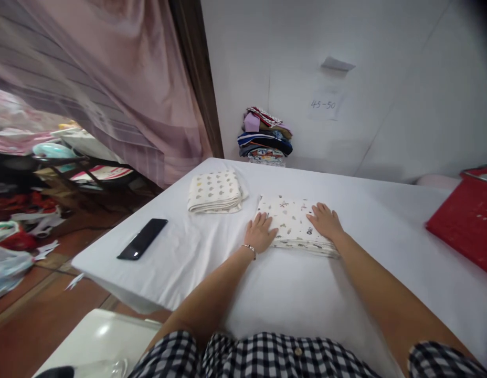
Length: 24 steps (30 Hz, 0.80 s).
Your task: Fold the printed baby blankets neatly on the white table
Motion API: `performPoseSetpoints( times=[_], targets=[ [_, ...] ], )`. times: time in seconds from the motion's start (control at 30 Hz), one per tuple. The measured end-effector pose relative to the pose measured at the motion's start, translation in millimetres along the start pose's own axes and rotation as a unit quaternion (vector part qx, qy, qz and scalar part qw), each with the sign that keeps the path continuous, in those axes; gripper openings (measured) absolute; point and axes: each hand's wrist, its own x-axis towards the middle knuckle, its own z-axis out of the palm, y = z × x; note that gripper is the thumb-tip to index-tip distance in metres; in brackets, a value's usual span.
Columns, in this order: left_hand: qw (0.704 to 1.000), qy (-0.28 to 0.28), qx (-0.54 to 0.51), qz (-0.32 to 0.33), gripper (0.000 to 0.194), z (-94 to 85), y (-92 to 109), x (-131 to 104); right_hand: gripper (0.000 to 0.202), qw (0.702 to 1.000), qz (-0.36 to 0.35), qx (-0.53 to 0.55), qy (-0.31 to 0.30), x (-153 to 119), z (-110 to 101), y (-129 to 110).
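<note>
- Black-and-white checked shirt (275, 359), right up close!
- Left hand (261, 232) lies open, fingers spread, on the left edge of a folded white printed cloth (288, 223), gripping nothing.
- Right hand (326, 221), open too, rests across its right side.
- That cloth sits on the white-covered bench (188, 257), right of another folded, pear-patterned cloth (215, 191) and a black phone (143, 239).

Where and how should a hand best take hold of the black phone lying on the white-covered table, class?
Probably across its middle, from above, with thumb and fingers on opposite long edges: the phone lies flat on the table, its thin edges look free, and it is narrower across than along.
</note>
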Motion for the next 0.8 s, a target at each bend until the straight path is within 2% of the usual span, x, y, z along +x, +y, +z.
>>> performPoseSetpoints(
  times=[0.07, 0.17, 0.23, 0.3, 0.37, 0.4, 0.53, 0.63, 0.8],
  targets=[
    [0.999, -0.043, -0.013, -0.002, 0.054, -5.5, 0, 7, 0.053, 1.0, 0.005, -0.006, 0.002, 0, 4, 2],
    [0.994, -0.105, -0.014, -0.017, 0.059, -17.4, 4, 29, 0.053, 1.0, 0.004, -0.011, 0.003, 1, 6, 3],
    [0.996, -0.088, -0.007, -0.023, 0.065, -23.8, 11, 50, 0.053, 1.0, 0.004, -0.015, 0.008, 2, 7, 2],
    [0.999, -0.04, 0.001, -0.016, 0.071, -25.1, 16, 70, 0.053, 1.0, 0.006, -0.018, 0.013, 2, 7, 2],
    [1.0, -0.016, 0.011, -0.017, 0.072, -20.5, 17, 86, 0.053, 1.0, 0.005, -0.016, 0.017, 1, 7, 1],
    [0.999, -0.022, 0.013, -0.028, 0.072, -16.4, 15, 92, 0.053, 1.0, 0.005, -0.012, 0.016, 0, 7, 1],
    [0.995, -0.069, 0.006, -0.067, 0.073, 2.0, 2, 101, 0.054, 1.0, 0.004, 0.004, 0.009, -2, 5, 1],
    [0.996, -0.064, 0.008, -0.065, 0.074, 9.3, -5, 101, 0.053, 1.0, 0.002, -0.001, 0.009, -1, 1, 0],
    [0.996, -0.06, 0.011, -0.067, 0.074, 11.6, -6, 103, 0.052, 0.999, -0.008, -0.034, 0.006, -1, -13, -11]
  ],
)
